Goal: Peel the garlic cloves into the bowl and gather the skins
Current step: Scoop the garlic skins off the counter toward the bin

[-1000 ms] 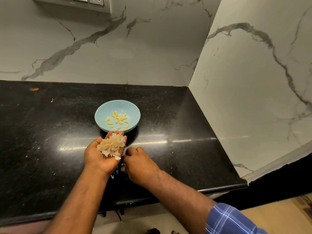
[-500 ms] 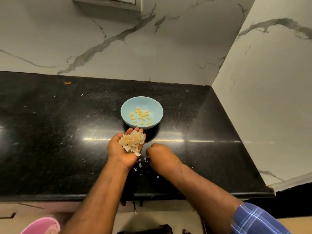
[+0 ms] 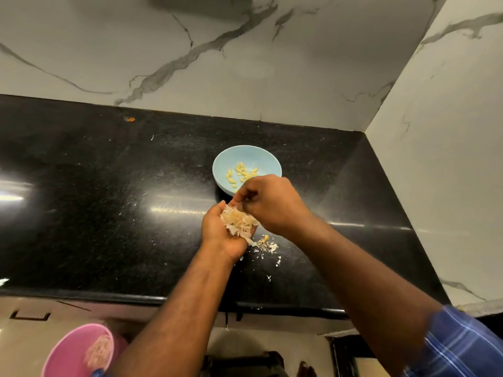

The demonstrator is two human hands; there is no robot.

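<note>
**Skin Collection: Loss Risks at the Cupped Palm**

The left hand (image 3: 223,235) is held palm-up and cupped above the black polished stone counter (image 3: 109,200), carrying a loose heap of pale, papery garlic skins (image 3: 238,221). The right hand (image 3: 269,202) hangs over the heap with its fingers curled down and drawn together at the tips; a pinch on a skin fragment appears likely, but the contact itself is hidden.

The peeled yellow garlic cloves (image 3: 242,174) lie in the shallow light-blue bowl (image 3: 266,161), just behind both hands. A small scatter of skin fragments (image 3: 268,247) remains on the counter beside the left wrist, with further flecks nearer the front edge.

Judged hazards:
- The heap sits high and uncompressed. Tilting the left palm, or a draught, could shed skins back onto the counter.
- The bowl is close. A dropped fragment could land among the cloves.
- Sweeping the leftover flecks toward the front edge could push them onto the floor rather than into the pink round bin (image 3: 76,352) below.
</note>
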